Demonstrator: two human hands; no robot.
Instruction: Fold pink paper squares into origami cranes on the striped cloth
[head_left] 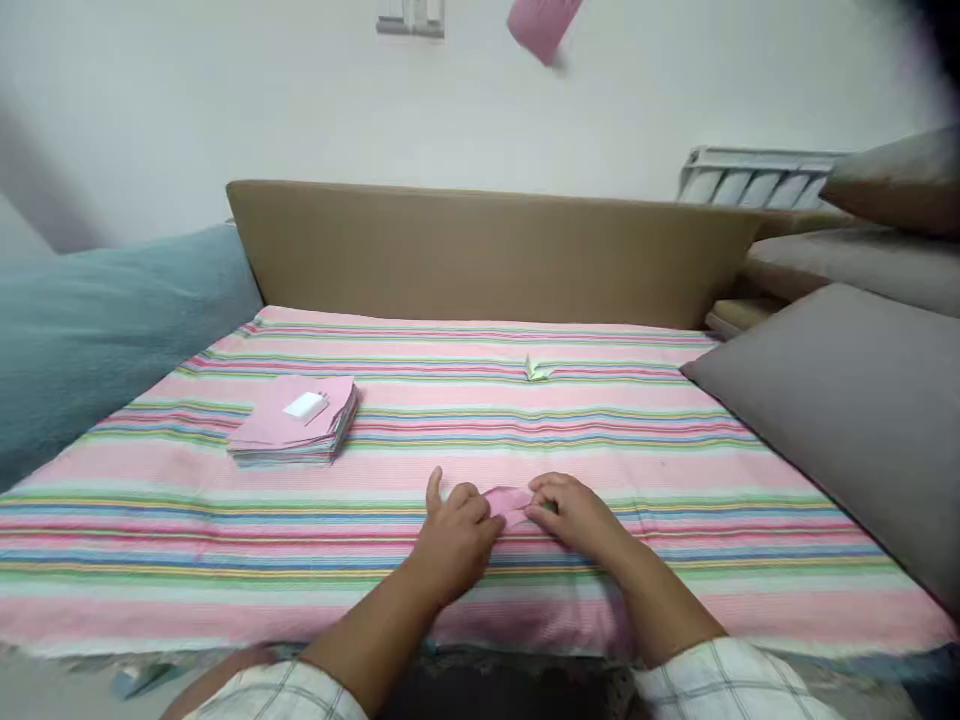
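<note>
A small piece of folded pink paper (508,503) lies between my two hands, low over the striped cloth (660,470). My left hand (459,535) grips its left end, thumb raised and apart, the other fingers curled on the paper. From the right, my right hand (574,515) pinches the other end between thumb and fingers. Parts of the paper are hidden under my fingers. Farther off on the cloth sits a small folded piece of pale green paper (537,370), with pointed tips sticking up.
A stack of coloured paper sheets (274,425), pink on top, stands at the left with a white charger plug (306,407) on it. A brown board (487,255) closes off the back. Grey cushions (847,410) fill the right side, a blue-green cushion (127,320) the left.
</note>
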